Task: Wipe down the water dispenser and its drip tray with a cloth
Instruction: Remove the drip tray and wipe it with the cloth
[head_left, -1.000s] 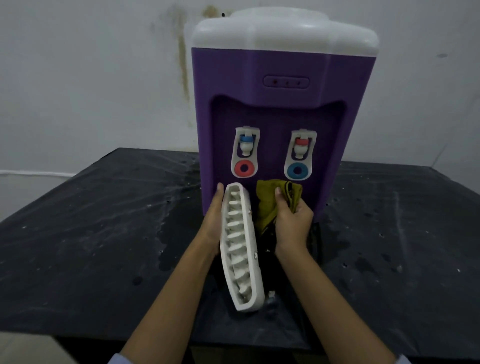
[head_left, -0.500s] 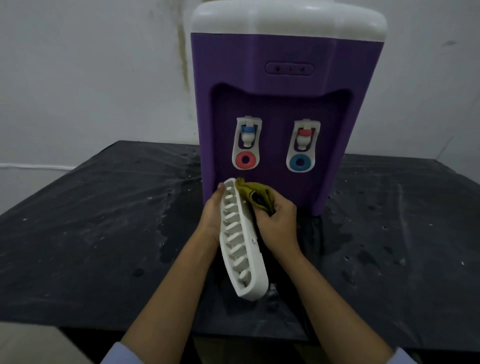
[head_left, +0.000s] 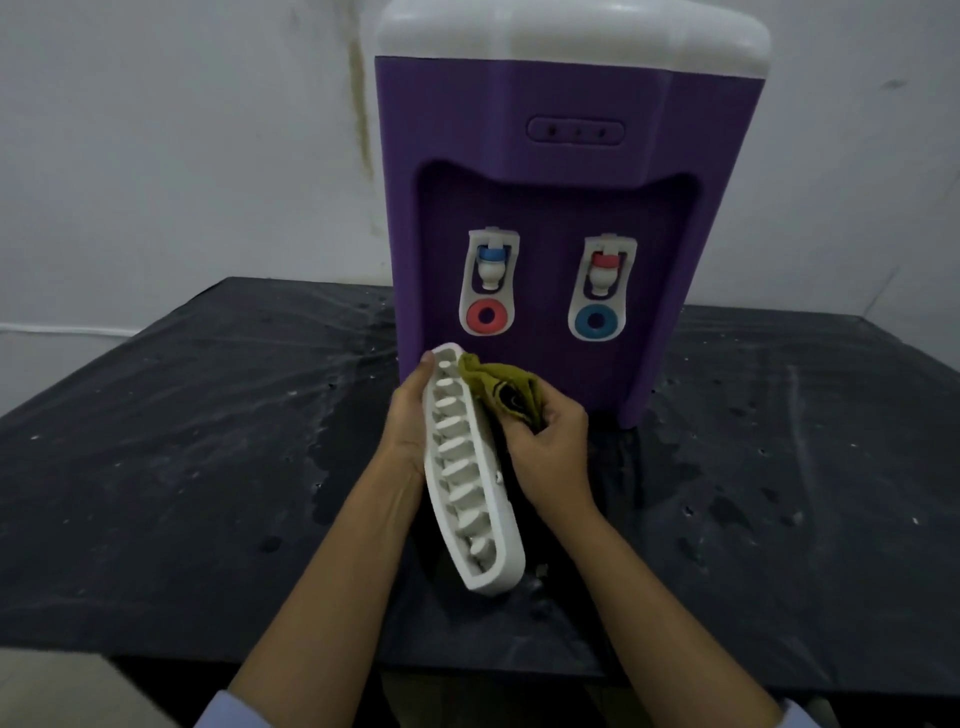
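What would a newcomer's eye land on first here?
The purple water dispenser with its white top dominates, standing at the back centre of the streaked black table. In front of it, the left hand holds the white drip tray, removed from the dispenser and turned up on its edge. The right hand grips an olive cloth against the tray's far end.

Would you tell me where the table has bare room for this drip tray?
The table is bare, though wet, left of the water dispenser and again to its right. Crowded directly in front, where the left hand holds the drip tray and the right hand the cloth.
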